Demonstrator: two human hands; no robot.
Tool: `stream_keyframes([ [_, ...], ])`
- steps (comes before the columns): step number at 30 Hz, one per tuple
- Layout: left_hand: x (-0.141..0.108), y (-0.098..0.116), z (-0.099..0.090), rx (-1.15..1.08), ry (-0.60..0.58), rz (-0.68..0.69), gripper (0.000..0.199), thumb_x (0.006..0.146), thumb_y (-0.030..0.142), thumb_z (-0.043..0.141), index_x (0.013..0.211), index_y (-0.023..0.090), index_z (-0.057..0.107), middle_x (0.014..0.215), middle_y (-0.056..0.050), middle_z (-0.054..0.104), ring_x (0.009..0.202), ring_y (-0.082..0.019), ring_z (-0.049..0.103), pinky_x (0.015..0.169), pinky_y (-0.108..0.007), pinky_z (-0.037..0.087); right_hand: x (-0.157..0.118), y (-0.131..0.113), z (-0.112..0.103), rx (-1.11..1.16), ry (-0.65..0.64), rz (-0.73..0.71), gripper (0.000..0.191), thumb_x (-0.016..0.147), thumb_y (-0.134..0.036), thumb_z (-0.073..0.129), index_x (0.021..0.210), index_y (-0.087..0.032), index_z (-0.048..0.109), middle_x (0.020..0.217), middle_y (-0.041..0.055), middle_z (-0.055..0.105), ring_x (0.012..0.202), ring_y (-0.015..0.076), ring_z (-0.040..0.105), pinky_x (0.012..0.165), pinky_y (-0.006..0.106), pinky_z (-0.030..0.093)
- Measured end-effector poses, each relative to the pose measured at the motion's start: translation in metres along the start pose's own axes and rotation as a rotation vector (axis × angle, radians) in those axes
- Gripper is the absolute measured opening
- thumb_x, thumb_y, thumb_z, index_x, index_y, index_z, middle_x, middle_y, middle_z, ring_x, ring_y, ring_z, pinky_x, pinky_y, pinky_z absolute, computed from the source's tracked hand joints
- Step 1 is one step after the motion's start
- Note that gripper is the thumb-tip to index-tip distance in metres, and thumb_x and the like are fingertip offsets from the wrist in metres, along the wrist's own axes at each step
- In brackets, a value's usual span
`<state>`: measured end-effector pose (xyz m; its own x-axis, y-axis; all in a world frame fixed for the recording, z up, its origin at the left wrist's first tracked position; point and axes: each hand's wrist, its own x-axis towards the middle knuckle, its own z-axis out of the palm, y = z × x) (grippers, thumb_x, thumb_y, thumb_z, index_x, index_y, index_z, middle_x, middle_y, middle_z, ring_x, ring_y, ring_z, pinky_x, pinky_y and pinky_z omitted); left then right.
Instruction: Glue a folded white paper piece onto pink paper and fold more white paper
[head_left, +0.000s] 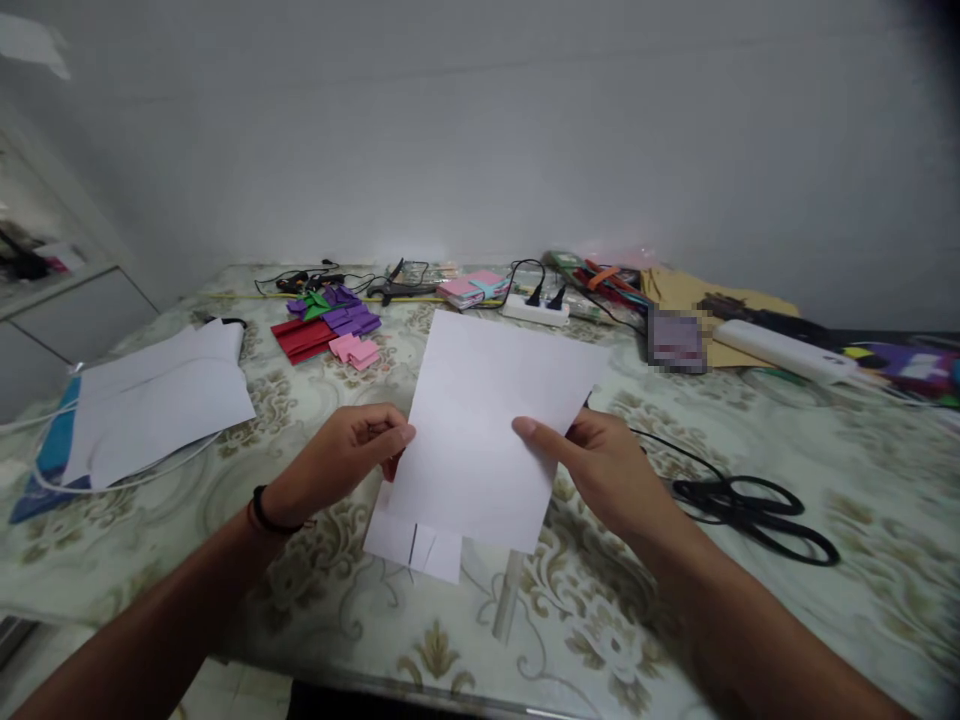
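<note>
A blank white sheet of paper (487,430) is held up at a slant over the table in both hands. My right hand (592,450) grips its right edge, thumb on top and fingers hidden behind. My left hand (375,435), a dark band at its wrist, pinches the left edge with the fingers curled. Partly covered by the sheet, a smaller white paper (382,545) lies on the table, with a thin dark strip or line across it. Close to the sheet's lower right corner is what looks like a clear ruler (506,605).
White sheets (165,400) lie on a blue folder at left. Folded red paper (301,340), purple paper (352,312) and pink paper (355,350) sit further back. A power strip (536,308) stands near the wall. Coiled black cable (750,510) lies at right, below a white bar (784,350).
</note>
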<state>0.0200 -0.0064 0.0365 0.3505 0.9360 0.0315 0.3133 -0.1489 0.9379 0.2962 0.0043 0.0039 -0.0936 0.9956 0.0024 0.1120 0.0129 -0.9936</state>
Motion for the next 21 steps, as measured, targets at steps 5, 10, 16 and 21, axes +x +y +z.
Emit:
stream_keyframes([
  [5,-0.0022,-0.0043,0.0040,-0.033,-0.033,0.007,0.025,0.093,0.036,0.064,0.077,0.017,0.062,0.064,0.001,0.065,0.059,-0.011,0.061,0.058,-0.022,0.050,-0.0035,-0.0034,0.0009,0.015,0.065,-0.022,0.035,0.075,-0.055,0.082,0.083,-0.021,0.080,0.082,0.0068,0.079,0.062,0.0193,0.067,0.054,0.030,0.051],
  [10,-0.0046,-0.0032,0.0057,-0.058,-0.030,0.019,0.021,0.092,0.033,0.064,0.080,0.017,0.064,0.065,0.000,0.067,0.059,-0.011,0.062,0.058,-0.022,0.051,-0.0077,-0.0076,0.0026,0.032,0.132,-0.041,0.035,0.073,-0.056,0.084,0.079,-0.022,0.076,0.075,0.0053,0.075,0.056,0.0168,0.062,0.048,0.028,0.048],
  [16,-0.0049,0.0002,0.0074,-0.032,0.001,0.038,0.018,0.090,0.032,0.065,0.080,0.017,0.062,0.063,0.001,0.066,0.057,-0.011,0.062,0.057,-0.022,0.051,-0.0092,-0.0080,0.0042,-0.034,0.165,-0.096,0.037,0.075,-0.058,0.081,0.078,-0.022,0.076,0.075,0.0060,0.075,0.058,0.0178,0.061,0.049,0.029,0.048],
  [21,-0.0060,-0.0008,0.0064,0.015,0.034,0.047,0.020,0.092,0.032,0.064,0.078,0.017,0.061,0.061,0.002,0.065,0.055,-0.011,0.060,0.055,-0.020,0.048,-0.0077,-0.0058,0.0052,-0.048,0.136,-0.121,0.041,0.078,-0.061,0.077,0.079,-0.020,0.076,0.075,0.0055,0.074,0.060,0.0178,0.061,0.051,0.028,0.049],
])
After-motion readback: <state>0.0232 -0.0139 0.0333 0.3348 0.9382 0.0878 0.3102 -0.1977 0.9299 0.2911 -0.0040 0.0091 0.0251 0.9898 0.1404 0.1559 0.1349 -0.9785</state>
